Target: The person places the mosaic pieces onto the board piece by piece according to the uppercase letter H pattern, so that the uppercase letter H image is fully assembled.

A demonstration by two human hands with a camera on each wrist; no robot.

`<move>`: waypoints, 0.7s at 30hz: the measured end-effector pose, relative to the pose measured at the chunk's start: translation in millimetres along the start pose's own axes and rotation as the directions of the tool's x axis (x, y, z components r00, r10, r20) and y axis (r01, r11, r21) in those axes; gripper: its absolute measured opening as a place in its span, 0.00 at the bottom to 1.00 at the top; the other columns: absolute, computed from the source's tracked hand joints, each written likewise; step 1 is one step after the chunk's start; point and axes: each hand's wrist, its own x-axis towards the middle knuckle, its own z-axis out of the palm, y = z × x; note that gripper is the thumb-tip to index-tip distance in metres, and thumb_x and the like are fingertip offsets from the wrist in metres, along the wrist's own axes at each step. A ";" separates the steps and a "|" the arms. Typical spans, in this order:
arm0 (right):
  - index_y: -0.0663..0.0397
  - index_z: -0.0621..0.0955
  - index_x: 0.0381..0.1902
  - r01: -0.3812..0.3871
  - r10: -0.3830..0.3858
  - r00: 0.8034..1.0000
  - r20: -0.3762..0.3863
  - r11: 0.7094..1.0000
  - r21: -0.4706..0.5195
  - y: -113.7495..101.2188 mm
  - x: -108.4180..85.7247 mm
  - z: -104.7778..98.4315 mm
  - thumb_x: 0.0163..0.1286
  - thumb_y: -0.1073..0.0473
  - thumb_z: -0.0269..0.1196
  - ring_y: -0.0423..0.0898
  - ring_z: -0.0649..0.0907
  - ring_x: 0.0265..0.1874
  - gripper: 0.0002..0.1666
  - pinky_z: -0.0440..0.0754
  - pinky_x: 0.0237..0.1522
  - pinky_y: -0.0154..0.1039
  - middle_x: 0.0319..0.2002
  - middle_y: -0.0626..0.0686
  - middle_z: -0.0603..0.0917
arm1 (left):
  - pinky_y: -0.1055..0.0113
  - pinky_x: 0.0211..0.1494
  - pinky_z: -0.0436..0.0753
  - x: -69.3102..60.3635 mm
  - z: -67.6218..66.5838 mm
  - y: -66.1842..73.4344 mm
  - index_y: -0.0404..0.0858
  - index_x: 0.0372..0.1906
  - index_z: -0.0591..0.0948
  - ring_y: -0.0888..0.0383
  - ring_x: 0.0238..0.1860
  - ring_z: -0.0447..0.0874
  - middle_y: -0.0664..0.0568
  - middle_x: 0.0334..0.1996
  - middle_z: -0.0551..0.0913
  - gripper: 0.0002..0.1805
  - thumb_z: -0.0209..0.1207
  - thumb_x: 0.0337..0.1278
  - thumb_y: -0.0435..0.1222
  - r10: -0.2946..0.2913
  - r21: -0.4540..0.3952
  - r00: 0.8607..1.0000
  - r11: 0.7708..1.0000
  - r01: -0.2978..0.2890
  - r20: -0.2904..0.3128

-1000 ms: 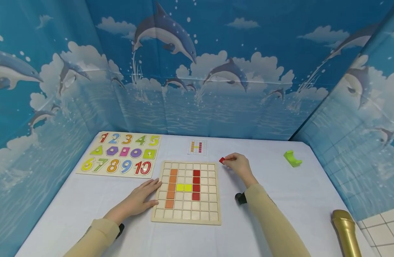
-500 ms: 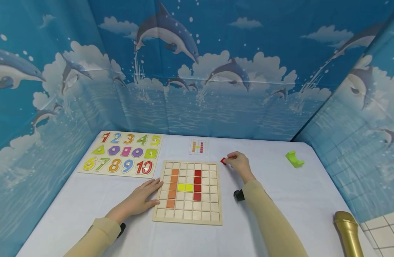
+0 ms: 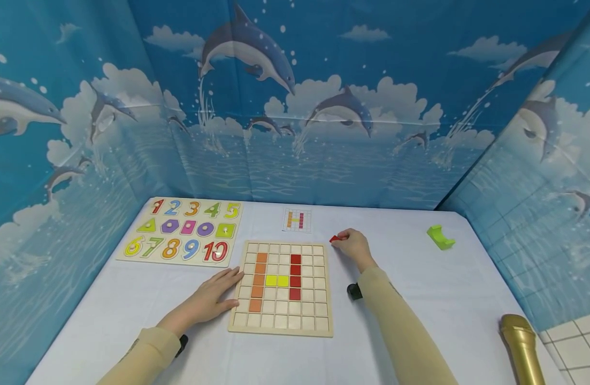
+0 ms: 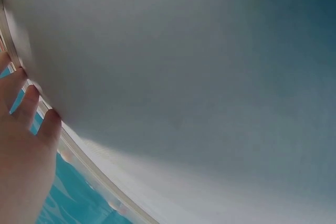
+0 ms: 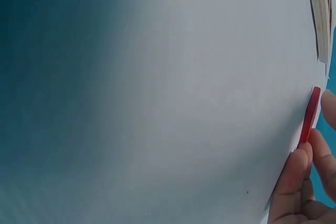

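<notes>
Beyond the upper right corner of a wooden grid board [image 3: 280,326], my right hand [image 3: 356,247] pinches a small red square tile [image 3: 334,238]. In the right wrist view the red tile [image 5: 311,114] appears edge-on at the fingertips, just above the white cloth. My left hand [image 3: 209,298] lies with straight fingers along the board's left edge, touching it. On the grid are a column of orange tiles [image 3: 258,286], two yellow tiles [image 3: 277,280] and a column of red tiles [image 3: 295,277]. A small printed card [image 3: 297,220] behind the board carries an H-shaped colour pattern.
A number-and-shape puzzle board [image 3: 179,231] lies at the back left. On the right are a light green curved block [image 3: 440,237] and, nearer, a gold microphone [image 3: 521,347]. A dolphin-printed curtain [image 3: 295,149] hangs behind the white-covered table [image 3: 405,256].
The red tile is turned and tilted slightly in my right fingers, and that hand's wrist has shifted a little to the left. My left hand stays at the board's edge.
</notes>
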 end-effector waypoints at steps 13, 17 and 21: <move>0.64 0.78 0.45 0.008 -0.008 1.000 -0.011 1.000 -0.011 -0.2 -0.2 0.1 0.63 0.64 0.68 0.54 0.78 0.43 0.15 0.80 0.47 0.45 0.48 0.65 0.80 | 0.38 0.75 0.58 0.4 0.7 -1.7 0.40 0.74 0.65 0.41 0.77 0.52 0.46 0.76 0.60 0.36 0.61 0.64 0.46 -0.008 -0.012 1.000 1.000 0.008 0.003; 0.63 0.77 0.44 0.012 -0.012 1.000 -0.019 1.000 0.003 0.4 -0.4 -0.8 0.62 0.65 0.68 0.53 0.77 0.42 0.15 0.80 0.44 0.43 0.46 0.64 0.81 | 0.38 0.74 0.59 0.4 0.6 -2.8 0.40 0.74 0.64 0.41 0.77 0.53 0.46 0.76 0.60 0.36 0.61 0.65 0.46 0.003 -0.007 1.000 1.000 -0.003 0.002; 0.62 0.77 0.44 0.007 -0.006 1.000 -0.024 1.000 0.017 -0.2 -1.5 -3.2 0.63 0.65 0.68 0.52 0.78 0.39 0.14 0.80 0.40 0.39 0.45 0.63 0.81 | 0.37 0.74 0.58 0.0 0.0 -3.0 0.39 0.74 0.64 0.40 0.77 0.53 0.45 0.76 0.60 0.36 0.61 0.65 0.45 0.015 -0.012 1.000 1.000 -0.015 0.003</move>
